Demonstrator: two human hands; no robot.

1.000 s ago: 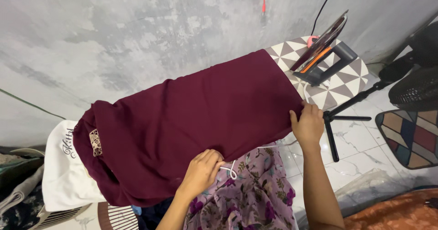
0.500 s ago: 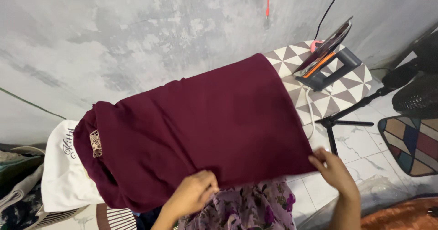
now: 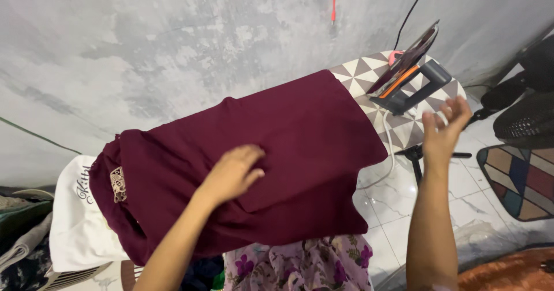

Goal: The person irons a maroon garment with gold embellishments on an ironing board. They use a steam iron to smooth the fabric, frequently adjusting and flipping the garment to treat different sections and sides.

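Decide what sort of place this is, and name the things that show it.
Probably a home laundry corner: a dark maroon cloth garment spread over a triangle-patterned ironing board, a grey and orange electric iron standing upright on it, and a white marbled tile floor.

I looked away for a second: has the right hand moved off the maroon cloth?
Yes. The right hand has left the cloth edge and risen open toward the iron on the board.
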